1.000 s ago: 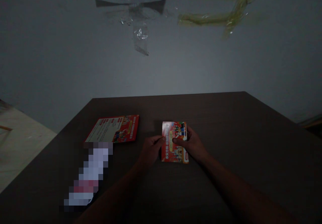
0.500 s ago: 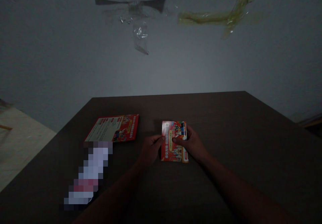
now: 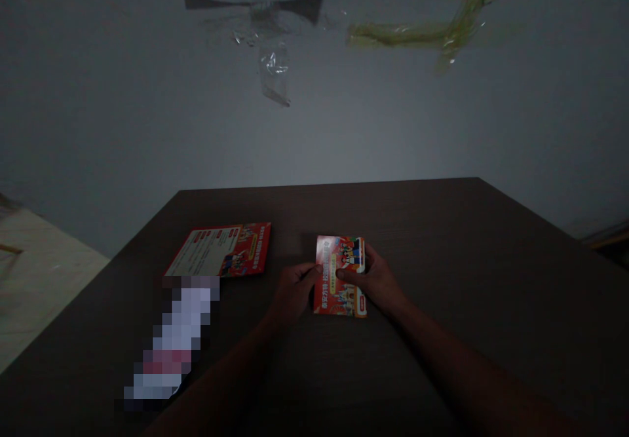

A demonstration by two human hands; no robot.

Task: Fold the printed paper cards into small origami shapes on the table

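Observation:
Between my two hands is a red folded leaflet (image 3: 339, 299) with white lettering, a yellow label and cartoon figures, its printed face turned up. My left hand (image 3: 293, 291) pinches its left edge, thumb on top. From the right, my right hand (image 3: 381, 283) grips the opposite edge, with the thumb lying over the picture and the fingers behind. What lies under the leaflet is hidden. Further left, red-edged leaflets (image 3: 216, 253) with a similar print and a white text panel lie on the dark wooden table (image 3: 432, 227), apart from my hands.
A pixelated, blurred-out pale object (image 3: 179, 332) rests at the table's left front, beside my left forearm. Behind the table's far edge stands a grey wall (image 3: 314, 142) with yellowish tape (image 3: 398, 35) and clear tape (image 3: 274, 63) stuck on it.
Almost nothing differs. The leaflet has shifted very slightly in my hands, and both hands keep the same grip.

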